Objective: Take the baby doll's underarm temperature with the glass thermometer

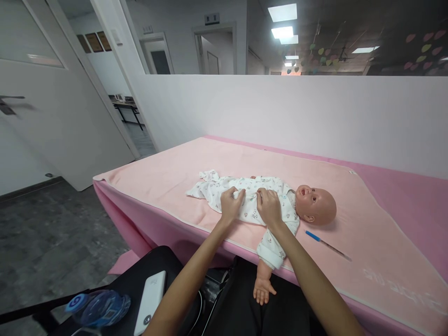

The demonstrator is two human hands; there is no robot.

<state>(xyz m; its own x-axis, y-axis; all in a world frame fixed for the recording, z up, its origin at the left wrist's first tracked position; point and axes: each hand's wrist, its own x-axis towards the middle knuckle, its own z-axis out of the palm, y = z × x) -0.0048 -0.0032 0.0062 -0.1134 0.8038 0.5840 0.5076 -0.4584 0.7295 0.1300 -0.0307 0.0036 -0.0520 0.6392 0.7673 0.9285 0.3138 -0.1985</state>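
A baby doll (317, 205) lies on its back on the pink padded table, its head to the right. It wears a white baby outfit (224, 184) with a small print, whose legs spread loosely to the left. Over the belly, my left hand (231, 204) has its fingers curled and the thumb close to them, on the cloth. A short gap to the right, my right hand (269, 205) pinches the front of the outfit near the chest. One doll arm (264, 283) hangs over the table's near edge, under my right forearm.
Right of the doll lies a blue-capped pen-like stick (327, 244). The pink-covered table (157, 172) meets a white wall with a window above. At lower left, a black chair bears a water bottle (101, 308) and a white power bank (150, 301). A door (59, 107) stands left.
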